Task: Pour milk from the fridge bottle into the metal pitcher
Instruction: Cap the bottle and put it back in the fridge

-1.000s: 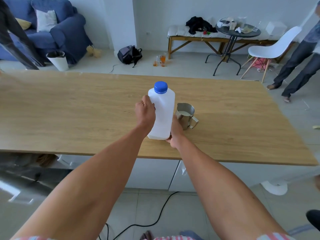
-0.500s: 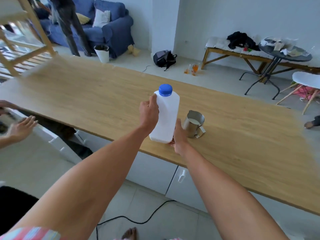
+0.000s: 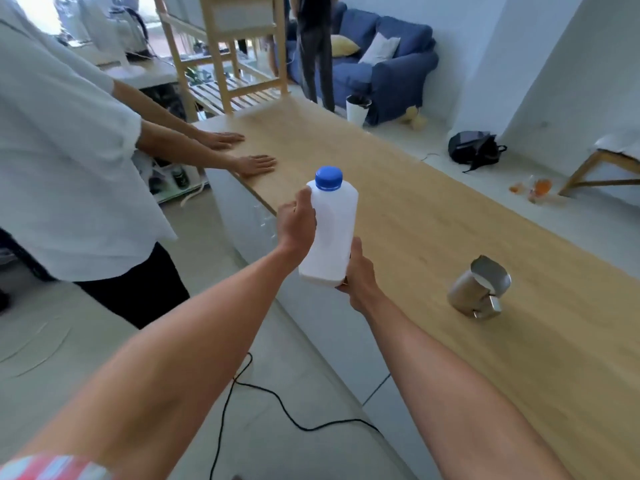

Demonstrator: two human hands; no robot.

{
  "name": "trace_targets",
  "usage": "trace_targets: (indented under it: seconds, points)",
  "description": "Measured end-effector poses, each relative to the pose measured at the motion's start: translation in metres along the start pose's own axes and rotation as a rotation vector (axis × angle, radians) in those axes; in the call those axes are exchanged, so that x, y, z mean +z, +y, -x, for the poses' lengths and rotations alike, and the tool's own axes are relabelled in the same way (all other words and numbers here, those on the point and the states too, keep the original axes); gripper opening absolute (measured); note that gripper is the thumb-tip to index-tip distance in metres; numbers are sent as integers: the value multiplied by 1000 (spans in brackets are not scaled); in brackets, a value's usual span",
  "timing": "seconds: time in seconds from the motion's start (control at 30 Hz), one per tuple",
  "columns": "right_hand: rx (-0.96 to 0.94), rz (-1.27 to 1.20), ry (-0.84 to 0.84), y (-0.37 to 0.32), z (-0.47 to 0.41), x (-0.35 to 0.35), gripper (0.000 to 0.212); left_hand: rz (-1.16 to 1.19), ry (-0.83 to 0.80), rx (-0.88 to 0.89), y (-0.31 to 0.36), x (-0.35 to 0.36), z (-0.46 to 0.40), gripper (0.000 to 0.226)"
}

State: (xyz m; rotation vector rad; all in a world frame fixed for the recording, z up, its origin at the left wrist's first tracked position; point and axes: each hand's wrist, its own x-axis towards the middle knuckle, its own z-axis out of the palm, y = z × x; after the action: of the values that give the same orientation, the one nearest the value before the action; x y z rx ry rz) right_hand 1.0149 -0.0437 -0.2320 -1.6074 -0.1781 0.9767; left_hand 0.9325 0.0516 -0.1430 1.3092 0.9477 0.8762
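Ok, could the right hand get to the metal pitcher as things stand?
Probably not yet: the right hand is supporting the bottle. The table between it and the pitcher is bare, so the path itself looks free.

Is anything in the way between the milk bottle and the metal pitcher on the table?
Nothing visible. The bottle, capped and held in both hands, is to the left of the pitcher, with only bare table between them. The other person's hands rest farther away.

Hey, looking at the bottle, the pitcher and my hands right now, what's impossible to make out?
Head view only:
- Milk level in the bottle: its opaque white wall hides it.
- Right hand fingers: behind the bottle's base.
- Left hand fingertips: wrapped around the bottle's far side.
- Depth of milk in the metal pitcher: rim and viewing angle hide most of the inside.
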Motion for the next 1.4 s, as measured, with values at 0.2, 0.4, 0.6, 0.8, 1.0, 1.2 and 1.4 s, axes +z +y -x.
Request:
trace_targets:
  seconds: [0.2,0.4,0.6,0.8,1.0,1.2,1.4]
  points:
    - [-30,92,-176,-4,24,106,48,0,210,48,10,-109,-13,62]
    - [-42,190,-325,11,65,233,57,48,420,55,23,-244,-6,60]
    - [-40,219,-530,40,123,362,50,39,618,106,35,-389,19,66]
    - [-36,332,-669,86,186,474,60,7,817,130,38,-518,66,57]
    - [-9,453,-862,129,265,563,59,-45,1064,97,44,-628,136,53]
    - [5,571,-1052,171,343,629,64,-92,1307,94,45,-706,212,47]
    - [-7,682,-1277,208,410,669,65,-107,1515,92,37,-755,280,42]
